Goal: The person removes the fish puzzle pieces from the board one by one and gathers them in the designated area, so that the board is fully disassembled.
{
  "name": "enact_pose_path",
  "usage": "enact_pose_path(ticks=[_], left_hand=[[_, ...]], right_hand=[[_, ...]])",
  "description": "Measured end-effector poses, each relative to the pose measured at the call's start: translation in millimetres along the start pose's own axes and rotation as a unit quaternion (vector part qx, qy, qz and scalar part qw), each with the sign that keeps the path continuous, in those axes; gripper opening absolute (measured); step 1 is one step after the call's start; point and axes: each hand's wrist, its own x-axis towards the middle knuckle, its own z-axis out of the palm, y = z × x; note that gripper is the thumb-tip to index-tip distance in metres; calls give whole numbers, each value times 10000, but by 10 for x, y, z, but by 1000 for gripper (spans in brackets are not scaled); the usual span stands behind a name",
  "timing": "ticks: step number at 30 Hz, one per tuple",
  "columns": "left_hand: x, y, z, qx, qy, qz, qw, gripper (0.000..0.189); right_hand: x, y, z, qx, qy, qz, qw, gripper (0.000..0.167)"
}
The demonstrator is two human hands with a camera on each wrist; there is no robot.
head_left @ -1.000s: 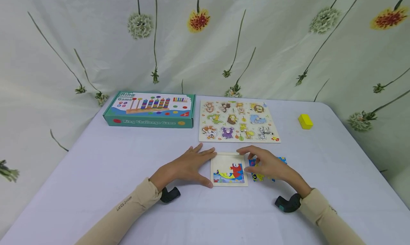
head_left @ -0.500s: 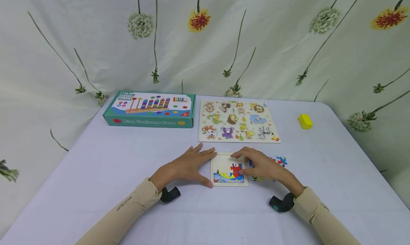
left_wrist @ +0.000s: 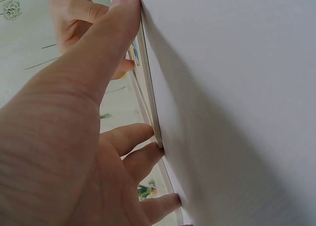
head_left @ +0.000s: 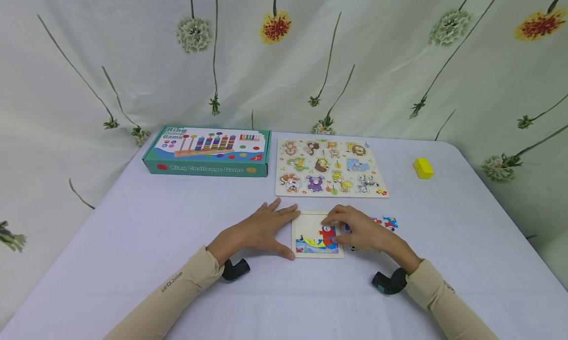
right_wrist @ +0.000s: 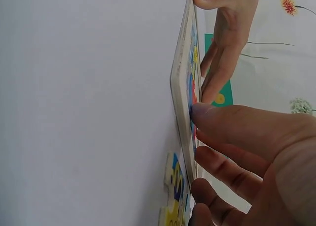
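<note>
A small square wooden puzzle board (head_left: 306, 221) lies in the middle of the table. Its lower part holds fitted pieces in blue, yellow and red. My left hand (head_left: 262, 229) is spread flat beside it, with thumb and fingertips touching the left edge; the left wrist view shows these fingers (left_wrist: 136, 159) along the rim. Over the right side, my right hand (head_left: 357, 229) has curled thumb and fingers about a red puzzle piece (head_left: 327, 234) on the board. In the right wrist view the right thumb (right_wrist: 232, 124) touches the pieces' surface. Loose puzzle pieces (head_left: 390, 223) lie partly hidden under that hand.
A green Ring Challenge Game box (head_left: 208, 170) stands at the back left. Beside it lies a large wooden animal puzzle (head_left: 328, 170). A yellow block (head_left: 423, 168) sits at the back right. Behind the white-covered table (head_left: 284, 300) hangs a flowered cloth (head_left: 381, 58).
My right hand has moved left from beside the board to over its right side, and its index finger has drawn down toward the red piece. My left hand has stayed still.
</note>
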Motion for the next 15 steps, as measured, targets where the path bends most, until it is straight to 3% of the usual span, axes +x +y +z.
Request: enact_pose_path(ticks=[10,15], left_hand=[[-4,5,-14,-7,-1,9,10000,103],[-4,-2,-9,-5,-24,26,10000,103]], right_hand=[[0,13,9,-34,28,-143,9999,30],[-1,3,15,25,16,-15,10000,30]])
